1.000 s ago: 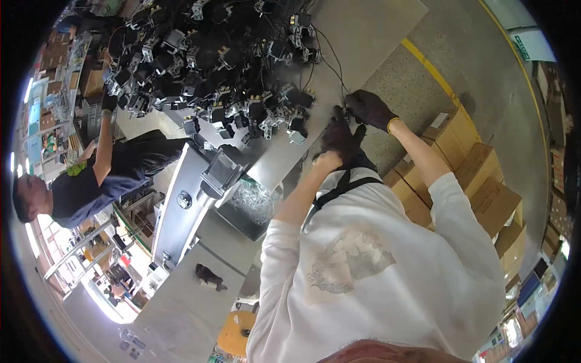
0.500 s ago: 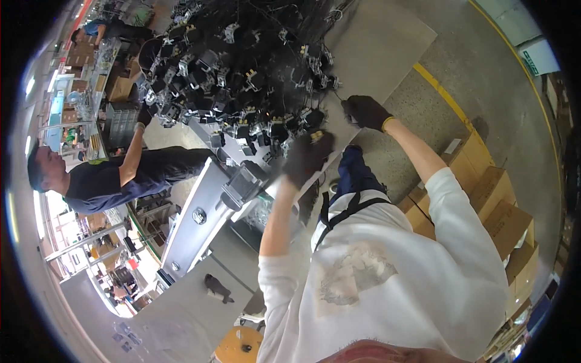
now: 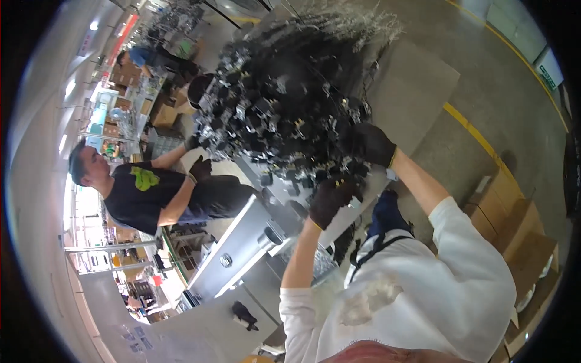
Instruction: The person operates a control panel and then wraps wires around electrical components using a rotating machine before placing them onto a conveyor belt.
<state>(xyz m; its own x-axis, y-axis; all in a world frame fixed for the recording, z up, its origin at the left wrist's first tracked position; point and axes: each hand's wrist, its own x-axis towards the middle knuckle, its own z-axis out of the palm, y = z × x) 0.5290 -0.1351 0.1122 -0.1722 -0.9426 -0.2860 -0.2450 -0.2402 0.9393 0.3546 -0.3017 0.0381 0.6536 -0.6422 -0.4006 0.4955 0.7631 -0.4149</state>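
Observation:
A large heap of small black parts with metal brackets and black cables lies on a grey tabletop. My left hand, in a dark glove, is at the heap's near edge with its fingers curled in. A small silvery piece shows beside those fingers; what they grip is not clear. My right hand, also in a dark glove, is at the heap's right edge. Its fingers blend into the black parts, so their pose is hidden.
Across the heap on the left stands a co-worker in dark gloves, one hand at the parts. A metal machine rail runs at lower left, with a dark glove on a panel. Cardboard boxes stand at right.
The view has shifted, so the heap appears lower and farther right. My right hand has gone from the bare tabletop to the heap, nearer my left. The co-worker's second gloved hand now shows.

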